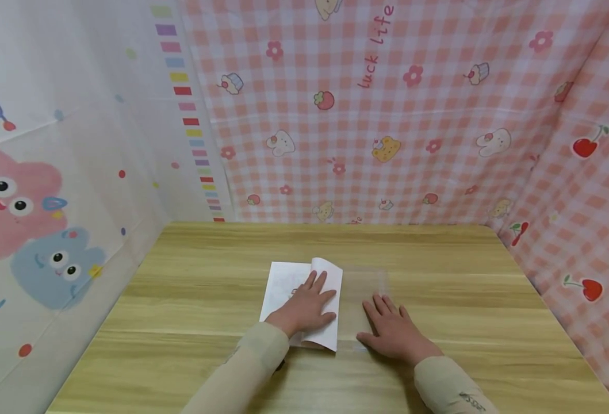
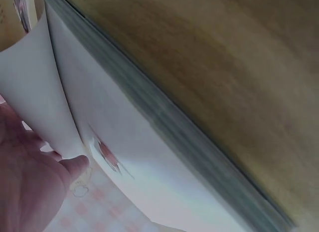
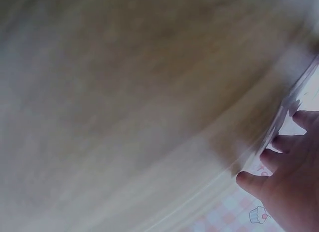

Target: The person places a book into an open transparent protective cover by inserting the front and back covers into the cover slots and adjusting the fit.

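A book with white pages (image 1: 280,282) lies on the table, one leaf (image 1: 333,287) lifted and curving over toward the right. Spread across that leaf is my left hand (image 1: 306,307), its fingers straight. The left wrist view shows the thick stack of page edges (image 2: 164,117) and a small reddish picture (image 2: 107,154) on the page beneath the leaf. To the right of the book, a clear plastic sheet (image 1: 361,279) lies flat. My right hand (image 1: 394,333) rests on this sheet with fingers extended, its fingertips near the sheet's edge in the right wrist view.
The wood-grain table (image 1: 190,287) stretches out around the book on all sides. Behind it hangs a pink checked cloth (image 1: 356,121), which also covers the right side. A white cloth with cartoon figures (image 1: 128,132) hangs along the left.
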Demonstrator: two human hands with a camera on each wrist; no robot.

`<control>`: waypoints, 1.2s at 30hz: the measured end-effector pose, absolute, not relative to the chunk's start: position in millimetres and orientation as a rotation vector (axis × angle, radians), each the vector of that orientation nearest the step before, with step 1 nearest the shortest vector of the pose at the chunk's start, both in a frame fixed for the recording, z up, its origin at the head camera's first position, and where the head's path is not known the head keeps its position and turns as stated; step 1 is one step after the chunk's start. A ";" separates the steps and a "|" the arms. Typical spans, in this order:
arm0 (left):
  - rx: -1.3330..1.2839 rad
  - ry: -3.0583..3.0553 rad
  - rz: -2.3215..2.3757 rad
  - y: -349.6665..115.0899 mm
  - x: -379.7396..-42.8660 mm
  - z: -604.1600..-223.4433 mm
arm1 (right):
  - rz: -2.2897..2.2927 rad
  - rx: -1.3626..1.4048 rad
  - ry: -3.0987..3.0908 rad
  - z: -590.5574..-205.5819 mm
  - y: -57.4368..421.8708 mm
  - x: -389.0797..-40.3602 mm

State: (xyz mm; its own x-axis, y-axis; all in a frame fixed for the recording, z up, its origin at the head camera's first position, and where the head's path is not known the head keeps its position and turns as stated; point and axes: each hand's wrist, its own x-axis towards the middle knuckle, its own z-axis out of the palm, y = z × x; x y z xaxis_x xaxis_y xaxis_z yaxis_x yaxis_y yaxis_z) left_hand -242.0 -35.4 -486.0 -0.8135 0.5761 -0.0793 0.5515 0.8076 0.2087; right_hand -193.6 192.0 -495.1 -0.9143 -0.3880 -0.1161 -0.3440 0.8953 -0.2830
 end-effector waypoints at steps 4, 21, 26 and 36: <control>0.885 2.848 0.267 -33.6 -238.8 -481.2 | -0.383 -0.554 2.881 -494.3 192.1 -194.4; 0.740 2.879 0.128 -16.2 -232.4 -480.2 | -0.399 -0.575 2.893 -496.4 193.5 -195.8; 0.767 2.889 0.086 -11.4 -233.1 -483.9 | -0.405 -0.588 2.903 -499.0 194.1 -197.3; 0.816 2.915 0.008 4.0 -230.7 -481.5 | -0.412 -0.570 2.897 -501.3 193.5 -198.3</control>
State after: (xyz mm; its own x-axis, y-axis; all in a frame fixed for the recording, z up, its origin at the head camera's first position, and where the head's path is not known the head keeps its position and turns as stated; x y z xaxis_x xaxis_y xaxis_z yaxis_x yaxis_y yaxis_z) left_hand -230.7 4.0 -481.5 -0.8488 0.5175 -0.1084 0.5169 0.8553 0.0360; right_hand -198.3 193.5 -501.3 -0.9145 -0.3914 -0.1023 -0.3474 0.8894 -0.2973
